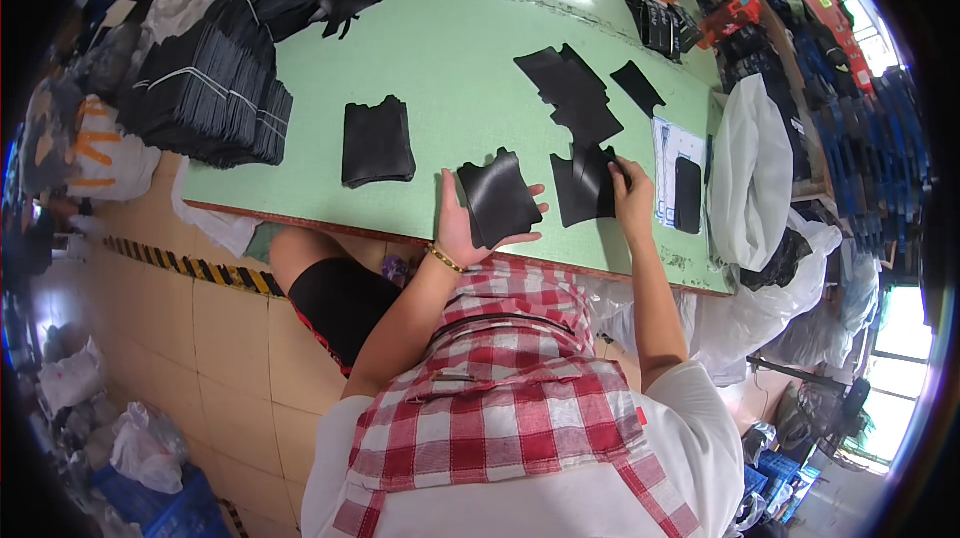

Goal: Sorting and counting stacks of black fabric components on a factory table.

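Note:
My left hand [462, 228] holds a stack of black leather-like cut pieces [497, 200] at the near edge of the green table [450, 68]. My right hand [632, 193] pinches the top of another black cut piece [582, 188] lying flat on the table just right of the stack. More loose black pieces [575, 93] lie spread beyond it. A separate neat black pile [377, 143] sits to the left of my left hand.
Tall bundles of black pieces [215, 88] fill the table's left end. A black phone [688, 194] lies on a white sheet [668, 153] right of my right hand. White plastic bags [755, 178] hang off the table's right edge. Bags crowd the tiled floor at left.

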Tool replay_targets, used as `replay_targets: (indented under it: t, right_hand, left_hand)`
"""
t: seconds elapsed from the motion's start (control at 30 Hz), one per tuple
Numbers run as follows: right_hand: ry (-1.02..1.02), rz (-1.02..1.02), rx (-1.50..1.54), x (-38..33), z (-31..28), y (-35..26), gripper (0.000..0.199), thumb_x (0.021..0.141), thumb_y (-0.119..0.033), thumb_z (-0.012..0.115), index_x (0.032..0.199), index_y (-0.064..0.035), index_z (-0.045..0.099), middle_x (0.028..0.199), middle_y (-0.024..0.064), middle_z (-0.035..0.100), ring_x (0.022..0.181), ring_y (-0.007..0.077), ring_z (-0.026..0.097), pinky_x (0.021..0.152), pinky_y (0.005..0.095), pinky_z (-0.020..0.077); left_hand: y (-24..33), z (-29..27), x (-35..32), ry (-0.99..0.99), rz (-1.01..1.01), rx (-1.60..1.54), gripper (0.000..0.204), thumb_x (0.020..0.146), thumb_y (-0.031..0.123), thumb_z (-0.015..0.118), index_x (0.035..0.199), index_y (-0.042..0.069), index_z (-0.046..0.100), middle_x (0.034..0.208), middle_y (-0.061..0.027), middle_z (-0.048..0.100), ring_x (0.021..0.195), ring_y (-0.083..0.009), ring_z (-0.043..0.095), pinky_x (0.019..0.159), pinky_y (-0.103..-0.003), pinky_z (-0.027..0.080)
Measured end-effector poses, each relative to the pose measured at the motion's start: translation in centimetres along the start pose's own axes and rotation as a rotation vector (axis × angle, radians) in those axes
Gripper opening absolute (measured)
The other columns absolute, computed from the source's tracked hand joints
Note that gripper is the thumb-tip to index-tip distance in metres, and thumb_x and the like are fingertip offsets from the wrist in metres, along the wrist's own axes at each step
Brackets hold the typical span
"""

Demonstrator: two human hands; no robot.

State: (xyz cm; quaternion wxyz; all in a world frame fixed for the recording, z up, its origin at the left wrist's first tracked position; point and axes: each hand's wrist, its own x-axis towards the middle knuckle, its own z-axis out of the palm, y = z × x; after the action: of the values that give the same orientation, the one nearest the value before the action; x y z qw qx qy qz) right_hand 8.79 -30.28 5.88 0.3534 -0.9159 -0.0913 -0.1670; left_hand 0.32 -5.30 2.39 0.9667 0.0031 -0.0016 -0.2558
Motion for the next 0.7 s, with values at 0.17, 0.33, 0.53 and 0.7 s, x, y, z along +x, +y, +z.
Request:
replay_targets:
  t: [0.17, 0.33, 0.53, 0.7]
  right_hand:
    - [-0.161, 0.167, 0.432, 1.3, -1.5, -3.9, 0.020, 0.088, -0.011, 0.062, 0.100, 0.0056, 0.062, 0.081, 0.0084, 0.065, 0.071, 0.0108, 0.059, 0.065, 0.0249, 0.0460]
    - [-0.420, 0.286, 0.803, 0.4, -0.4, -9.9, 0.019, 0.090, -0.014, 0.061, 0.100, 0.0021, 0.063, 0.083, -0.0009, 0.063, 0.074, 0.0039, 0.055, 0.066, 0.0196, 0.0444]
    - [-0.220, -0.116, 0.163, -0.3, 1.7, -8.7, 0.018, 0.091, -0.007, 0.051, 0.104, 0.0000, 0.061, 0.092, 0.0178, 0.059, 0.085, 0.0343, 0.059, 0.074, 0.0342, 0.0458]
    - [-0.199, 0.105, 0.083, 1.6, -2.2, -7.6, 0.017, 0.091, -0.008, 0.054, 0.104, 0.0006, 0.062, 0.076, 0.0139, 0.063, 0.065, 0.0155, 0.058, 0.062, 0.0266, 0.0450]
  left_hand:
    - [0.1, 0.0, 0.2, 0.013, 0.005, -0.011, 0.087, 0.081, 0.079, 0.024, 0.143, 0.018, 0.030, 0.144, -0.0268, 0.029, 0.130, -0.0466, 0.033, 0.099, -0.069, 0.024]
    - [0.0, 0.3, 0.0, 0.095, 0.039, -0.023, 0.080, 0.087, 0.071, 0.024, 0.143, 0.015, 0.030, 0.147, -0.0177, 0.030, 0.134, -0.0402, 0.029, 0.101, -0.072, 0.018]
    - [-0.1, -0.1, 0.1, 0.051, 0.010, -0.115, 0.089, 0.082, 0.078, 0.024, 0.143, 0.014, 0.029, 0.144, -0.0154, 0.034, 0.132, -0.0433, 0.031, 0.098, -0.075, 0.020]
    - [0.1, -0.3, -0.1, -0.048, -0.031, -0.003, 0.085, 0.080, 0.079, 0.027, 0.142, 0.021, 0.032, 0.140, -0.0186, 0.038, 0.126, -0.0479, 0.036, 0.096, -0.072, 0.027]
